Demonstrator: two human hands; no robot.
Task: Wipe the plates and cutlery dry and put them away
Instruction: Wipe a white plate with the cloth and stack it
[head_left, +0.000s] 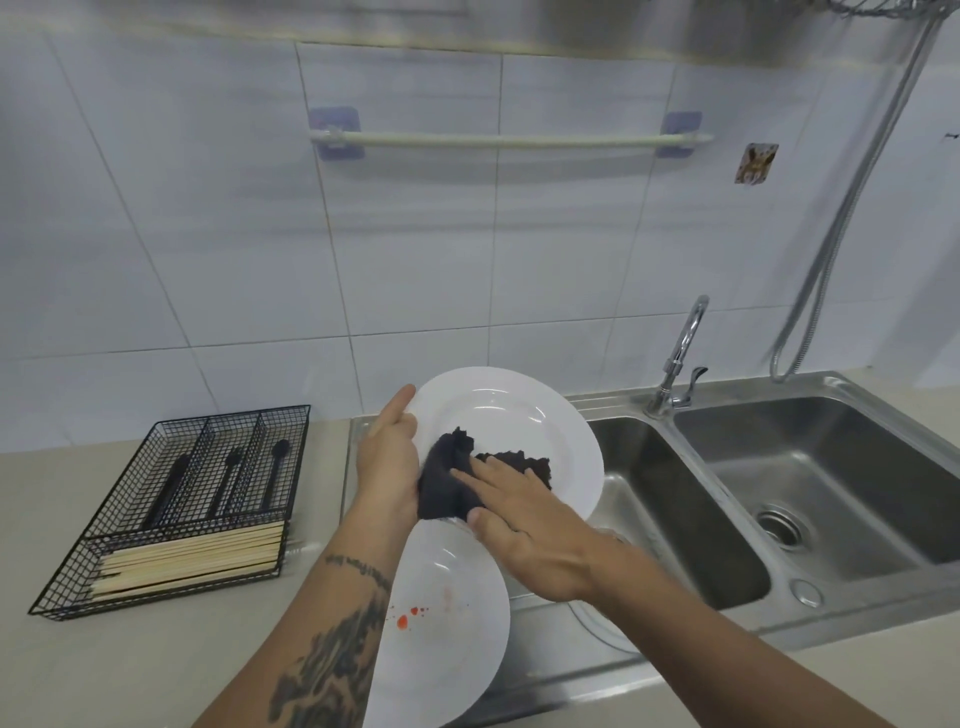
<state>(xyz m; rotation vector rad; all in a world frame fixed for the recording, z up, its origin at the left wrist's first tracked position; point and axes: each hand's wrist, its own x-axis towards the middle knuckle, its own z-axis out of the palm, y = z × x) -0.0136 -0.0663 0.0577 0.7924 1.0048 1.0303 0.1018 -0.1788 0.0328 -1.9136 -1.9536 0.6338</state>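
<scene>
The wiping step is under way at the centre of the frame: the left hand (387, 457) grips the rim of a tilted white plate (524, 415) while the right hand (519, 525) presses a dark cloth (452, 483) flat-fingered against its face. Below it, a second plate (447, 623) with red spots waits — likely next. Putting away calls for finishing this face first — the black wire cutlery tray (176, 499) sits at left.

Tilted white plate (511, 415) above red-spotted plate (447, 623); black cutlery (228, 480) in compartments.

No legible text, labels or numbers. Script tattoo on left forearm (358, 566) too blurred to read; wall sticker (756, 163), far right, shows no readable characters.
</scene>
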